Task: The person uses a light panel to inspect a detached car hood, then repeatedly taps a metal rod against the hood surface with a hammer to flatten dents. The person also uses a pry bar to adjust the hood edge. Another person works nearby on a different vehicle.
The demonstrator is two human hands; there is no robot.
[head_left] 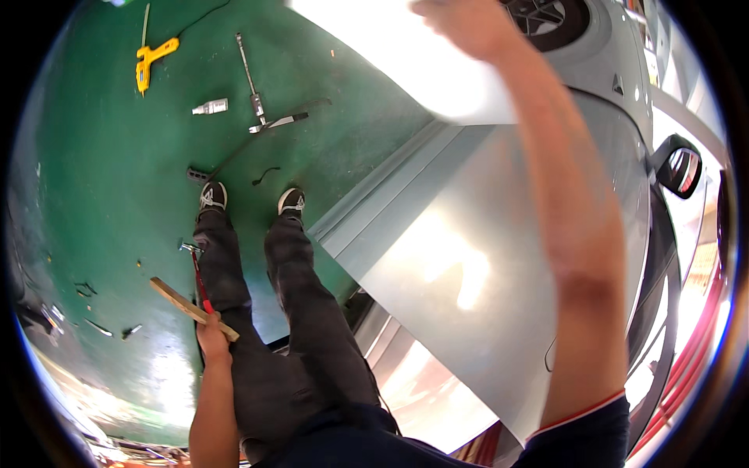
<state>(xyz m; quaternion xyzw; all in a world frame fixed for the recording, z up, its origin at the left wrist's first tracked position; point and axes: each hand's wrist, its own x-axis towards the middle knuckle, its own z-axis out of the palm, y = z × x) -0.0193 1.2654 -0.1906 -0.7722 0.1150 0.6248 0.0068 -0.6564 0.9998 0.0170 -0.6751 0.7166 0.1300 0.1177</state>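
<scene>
My left hand point(213, 337) grips a wooden stick point(175, 293) together with a red-handled hammer point(202, 282), whose metal head points up beside my left leg. At the top, my right arm reaches over the grey car door point(484, 218) to a glaring white surface point(382, 47). My right hand point(460, 27) is blurred against that glare, so I cannot tell whether its fingers hold or only touch it.
A yellow glue gun point(152, 54), bottle point(209, 107), slide hammer point(253, 101) and several small tools lie on the green floor point(109, 179). The grey car, with wheel point(550, 15) and side mirror point(677, 168), stands to the right. My feet are left of the door.
</scene>
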